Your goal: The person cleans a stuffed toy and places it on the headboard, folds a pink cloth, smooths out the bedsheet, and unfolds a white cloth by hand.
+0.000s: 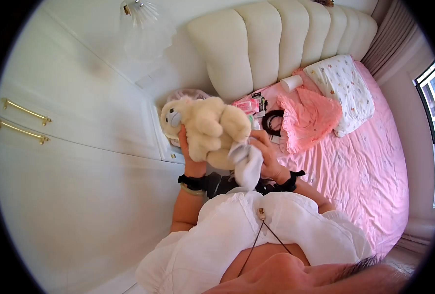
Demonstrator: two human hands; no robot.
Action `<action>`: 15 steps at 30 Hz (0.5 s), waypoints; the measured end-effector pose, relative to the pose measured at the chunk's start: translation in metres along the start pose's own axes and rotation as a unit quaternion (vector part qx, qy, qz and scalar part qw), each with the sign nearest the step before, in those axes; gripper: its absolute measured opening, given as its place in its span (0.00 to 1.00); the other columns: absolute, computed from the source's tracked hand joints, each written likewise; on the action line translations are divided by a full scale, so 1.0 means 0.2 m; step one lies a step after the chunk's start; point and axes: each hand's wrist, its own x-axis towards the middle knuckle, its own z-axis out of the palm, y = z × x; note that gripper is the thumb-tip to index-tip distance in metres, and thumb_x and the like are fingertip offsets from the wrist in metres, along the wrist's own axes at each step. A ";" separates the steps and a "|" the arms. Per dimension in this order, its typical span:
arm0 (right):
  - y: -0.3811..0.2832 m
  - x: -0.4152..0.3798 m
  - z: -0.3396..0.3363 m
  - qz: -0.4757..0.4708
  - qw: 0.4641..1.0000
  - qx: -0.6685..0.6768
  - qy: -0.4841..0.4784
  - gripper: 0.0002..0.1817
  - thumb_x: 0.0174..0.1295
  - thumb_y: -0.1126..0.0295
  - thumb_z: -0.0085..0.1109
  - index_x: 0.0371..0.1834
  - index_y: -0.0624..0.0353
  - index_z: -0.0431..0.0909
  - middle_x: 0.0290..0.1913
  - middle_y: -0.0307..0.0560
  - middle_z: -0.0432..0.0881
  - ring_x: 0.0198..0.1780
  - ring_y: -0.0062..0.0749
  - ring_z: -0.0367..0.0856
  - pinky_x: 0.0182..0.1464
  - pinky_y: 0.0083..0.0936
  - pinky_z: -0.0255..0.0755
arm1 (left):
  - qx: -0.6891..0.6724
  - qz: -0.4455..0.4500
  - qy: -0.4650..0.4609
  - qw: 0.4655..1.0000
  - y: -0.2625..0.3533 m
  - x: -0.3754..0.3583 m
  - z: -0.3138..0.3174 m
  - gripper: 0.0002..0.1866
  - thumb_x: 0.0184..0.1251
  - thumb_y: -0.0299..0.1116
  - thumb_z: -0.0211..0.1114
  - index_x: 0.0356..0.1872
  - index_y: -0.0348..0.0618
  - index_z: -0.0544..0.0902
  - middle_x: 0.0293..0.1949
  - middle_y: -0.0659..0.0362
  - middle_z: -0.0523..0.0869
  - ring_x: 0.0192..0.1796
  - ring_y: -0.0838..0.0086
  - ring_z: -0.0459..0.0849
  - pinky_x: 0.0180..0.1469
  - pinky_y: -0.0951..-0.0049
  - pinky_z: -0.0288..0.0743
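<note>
My left hand (187, 147) gripping a cream teddy bear (208, 128) held above the pink bed (355, 161), my right hand (265, 156) pinching a white cloth (247, 164), padded headboard (281, 44), flowered pillow (345, 88), white wardrobe (70, 171) alongside

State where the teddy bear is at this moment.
In the head view, the teddy bear sits left of centre, held up between the left hand and right hand, above a white cloth, beside the pink bed.

We hold the bear (207, 130) between our left hand (185, 147) and right hand (266, 152). Behind it lies the bed (355, 161), with a pillow (345, 90) by the headboard (281, 39).
</note>
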 end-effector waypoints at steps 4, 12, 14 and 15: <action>0.08 -0.10 -0.02 0.361 0.876 0.276 0.161 0.11 0.63 0.70 0.57 0.47 0.62 0.78 0.43 0.39 0.79 0.42 0.22 0.76 0.48 0.22 0.71 | -0.088 -0.062 -0.028 0.994 0.02 0.03 -0.11 0.28 0.73 0.53 0.49 0.63 0.43 0.70 0.59 0.56 0.77 0.60 0.67 0.76 0.63 0.64 0.70; -0.17 0.12 -0.22 0.150 0.973 0.102 0.143 0.18 0.53 0.71 0.61 0.48 0.63 0.78 0.49 0.47 0.78 0.44 0.34 0.74 0.39 0.30 0.65 | 0.011 -0.086 -0.016 0.996 -0.05 0.02 -0.05 0.26 0.73 0.50 0.50 0.61 0.39 0.72 0.56 0.52 0.80 0.57 0.65 0.79 0.62 0.64 0.73; -0.31 0.23 -0.18 0.048 0.993 -0.112 0.004 0.26 0.42 0.71 0.65 0.50 0.65 0.77 0.54 0.51 0.74 0.54 0.44 0.70 0.47 0.39 0.63 | -0.004 -0.110 0.002 0.994 -0.07 0.02 -0.03 0.25 0.73 0.48 0.51 0.61 0.39 0.72 0.56 0.52 0.80 0.57 0.65 0.80 0.60 0.64 0.74; -0.35 0.25 -0.16 -0.003 0.974 -0.215 -0.068 0.31 0.37 0.71 0.66 0.51 0.65 0.76 0.57 0.53 0.72 0.59 0.49 0.68 0.51 0.43 0.62 | -0.026 -0.125 0.018 0.992 -0.07 0.00 0.03 0.25 0.73 0.47 0.51 0.61 0.38 0.72 0.55 0.52 0.80 0.57 0.65 0.80 0.60 0.64 0.74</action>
